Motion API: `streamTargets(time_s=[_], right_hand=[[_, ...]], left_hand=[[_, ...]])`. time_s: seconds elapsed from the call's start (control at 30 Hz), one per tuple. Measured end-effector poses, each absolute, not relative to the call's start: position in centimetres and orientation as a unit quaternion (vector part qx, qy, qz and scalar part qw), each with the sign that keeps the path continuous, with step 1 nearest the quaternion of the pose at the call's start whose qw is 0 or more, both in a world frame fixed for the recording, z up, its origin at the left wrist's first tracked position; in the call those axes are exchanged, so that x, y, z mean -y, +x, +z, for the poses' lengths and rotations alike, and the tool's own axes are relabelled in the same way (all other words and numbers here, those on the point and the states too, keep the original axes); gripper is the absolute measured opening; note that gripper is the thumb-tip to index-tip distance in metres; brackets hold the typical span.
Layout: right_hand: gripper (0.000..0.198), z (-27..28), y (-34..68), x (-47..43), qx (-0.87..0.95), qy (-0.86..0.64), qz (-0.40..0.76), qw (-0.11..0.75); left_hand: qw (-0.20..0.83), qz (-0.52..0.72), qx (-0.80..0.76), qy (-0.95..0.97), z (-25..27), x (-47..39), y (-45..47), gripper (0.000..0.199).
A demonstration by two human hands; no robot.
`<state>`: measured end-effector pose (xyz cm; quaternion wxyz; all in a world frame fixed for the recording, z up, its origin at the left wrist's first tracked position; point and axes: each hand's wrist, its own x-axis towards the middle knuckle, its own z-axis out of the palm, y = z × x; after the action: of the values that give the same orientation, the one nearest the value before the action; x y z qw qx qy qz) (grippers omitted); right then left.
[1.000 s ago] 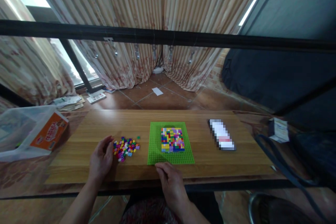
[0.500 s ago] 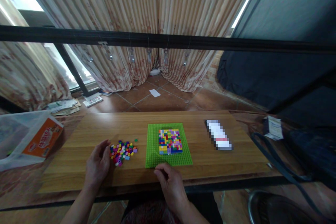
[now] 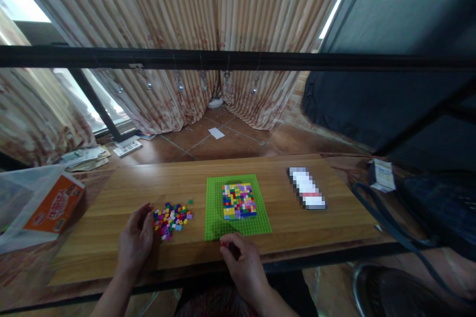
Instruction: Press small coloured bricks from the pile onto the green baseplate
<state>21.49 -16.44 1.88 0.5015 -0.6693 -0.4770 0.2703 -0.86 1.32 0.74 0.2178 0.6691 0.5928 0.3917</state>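
Note:
Near the front edge of the board, my right hand (image 3: pixel 243 262) pinches a small red brick (image 3: pixel 223 243) between thumb and fingertips; most of the brick is covered. Just beyond it lies a green studded baseplate (image 3: pixel 212 208). A square block of many-coloured bricks (image 3: pixel 240 200) sits on the baseplate, its top a patchwork of small pieces. On the left, my left hand (image 3: pixel 137 235) rests beside a loose pile of small coloured bricks (image 3: pixel 173 219). Its fingers are loosely curved, with a gap to the thumb. A single green brick (image 3: pixel 191 201) lies at the pile's far right.
Everything stands on a low wooden table (image 3: pixel 137 188). A phone with a blurred screen (image 3: pixel 307 188) lies at the right. Beyond the left end is a translucent bag with an orange label (image 3: pixel 55 205). A small box (image 3: pixel 382 175) and a strap (image 3: pixel 394 230) are at the right.
The view has shifted slightly. A red brick now shows at my right fingertips, where it was hard to see before. Both hands stay in nearly the same places.

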Motion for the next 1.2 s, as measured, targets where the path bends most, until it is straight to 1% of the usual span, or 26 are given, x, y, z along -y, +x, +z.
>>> streamTargets(time_s=[0.23, 0.53, 0.93, 1.1, 1.2], right_hand=[[0.017, 1.6, 21.5, 16.4, 0.467, -0.669, 0.299, 0.495], [0.017, 1.8, 21.6, 16.5, 0.456, -0.676, 0.312, 0.487], [0.017, 1.9, 21.7, 16.5, 0.457, -0.679, 0.308, 0.485], [0.02, 2.0, 22.3, 17.0, 0.422, -0.685, 0.318, 0.502], [0.024, 1.9, 24.0, 17.2, 0.381, -0.703, 0.296, 0.522]], left_hand=[[0.207, 0.383, -0.602, 0.669, 1.2, -1.2, -0.7, 0.043], [0.198, 0.388, -0.598, 0.673, 0.8, -1.3, -0.9, 0.044], [0.218, 0.387, -0.597, 0.668, 0.3, -1.4, -1.1, 0.045], [0.222, 0.389, -0.595, 0.668, 0.3, -1.5, -1.1, 0.044], [0.23, 0.39, -0.595, 0.664, 0.2, -1.5, -1.1, 0.046]])
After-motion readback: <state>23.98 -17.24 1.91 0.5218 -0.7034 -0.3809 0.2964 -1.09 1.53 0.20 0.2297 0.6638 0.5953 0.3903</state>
